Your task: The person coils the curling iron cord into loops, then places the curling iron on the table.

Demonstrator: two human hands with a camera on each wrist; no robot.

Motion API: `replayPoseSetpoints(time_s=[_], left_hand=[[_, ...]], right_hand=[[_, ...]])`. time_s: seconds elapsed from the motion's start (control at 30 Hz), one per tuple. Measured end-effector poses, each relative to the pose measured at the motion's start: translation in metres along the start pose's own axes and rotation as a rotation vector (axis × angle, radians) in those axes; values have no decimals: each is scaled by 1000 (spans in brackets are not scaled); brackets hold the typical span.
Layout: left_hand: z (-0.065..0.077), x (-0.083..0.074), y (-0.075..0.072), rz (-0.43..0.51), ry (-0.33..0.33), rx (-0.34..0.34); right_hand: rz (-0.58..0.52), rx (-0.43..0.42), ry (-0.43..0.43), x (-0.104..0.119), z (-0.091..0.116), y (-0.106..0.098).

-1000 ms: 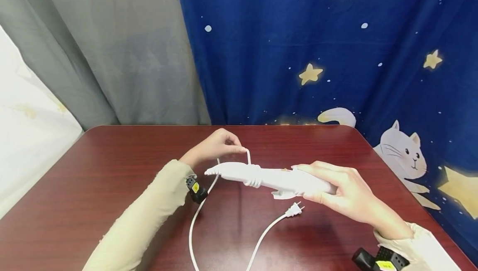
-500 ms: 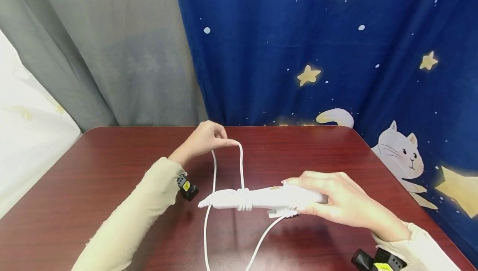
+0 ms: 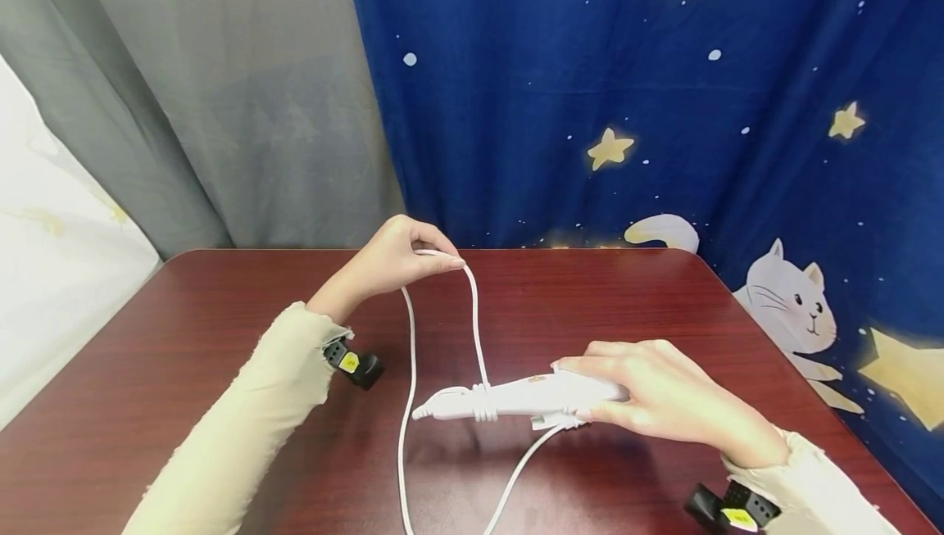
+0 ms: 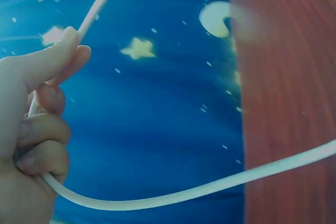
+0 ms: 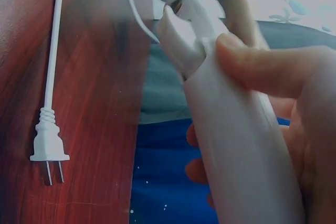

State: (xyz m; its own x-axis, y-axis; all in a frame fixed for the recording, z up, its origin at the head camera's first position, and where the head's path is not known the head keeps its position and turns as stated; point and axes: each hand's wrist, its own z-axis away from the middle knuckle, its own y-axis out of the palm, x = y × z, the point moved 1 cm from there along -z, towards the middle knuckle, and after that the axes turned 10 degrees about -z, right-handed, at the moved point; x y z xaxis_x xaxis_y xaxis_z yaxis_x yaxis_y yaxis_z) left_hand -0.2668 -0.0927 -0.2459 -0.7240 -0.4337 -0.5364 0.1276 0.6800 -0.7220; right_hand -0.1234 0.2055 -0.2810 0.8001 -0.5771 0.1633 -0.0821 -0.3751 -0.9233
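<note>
My left hand (image 3: 394,256) pinches a white power cord (image 3: 475,314) above the far part of the table. In the left wrist view, thumb and forefinger squeeze the cord (image 4: 157,201) while the other fingers curl round it lower down. My right hand (image 3: 656,392) grips the barrel of a white curling iron (image 3: 516,396), held sideways, thumb on its near side. Several turns of cord wrap its handle, and one strand rises from them to my left hand. In the right wrist view, a lever sticks out from the iron (image 5: 236,129).
A two-pin plug (image 5: 48,140) at the cord's end shows over the table in the right wrist view; the iron mostly hides it from the head. Both hands are over a dark red table (image 3: 221,338). Behind it hang a grey curtain (image 3: 243,109) and a blue starry one (image 3: 516,109).
My left hand has moved left and up, drawing a longer strand of cord off the iron. The iron has come down and nearer, and now covers the plug.
</note>
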Motion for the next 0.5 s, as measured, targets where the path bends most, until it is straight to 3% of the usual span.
replayPoseSetpoints(time_s=[0.3, 0.5], left_hand=[[5, -40, -8, -117, 86, 46], [8, -63, 1, -153, 164, -9]], right_hand=[[157, 34, 111, -3, -3, 10], [182, 24, 145, -5, -9, 14]])
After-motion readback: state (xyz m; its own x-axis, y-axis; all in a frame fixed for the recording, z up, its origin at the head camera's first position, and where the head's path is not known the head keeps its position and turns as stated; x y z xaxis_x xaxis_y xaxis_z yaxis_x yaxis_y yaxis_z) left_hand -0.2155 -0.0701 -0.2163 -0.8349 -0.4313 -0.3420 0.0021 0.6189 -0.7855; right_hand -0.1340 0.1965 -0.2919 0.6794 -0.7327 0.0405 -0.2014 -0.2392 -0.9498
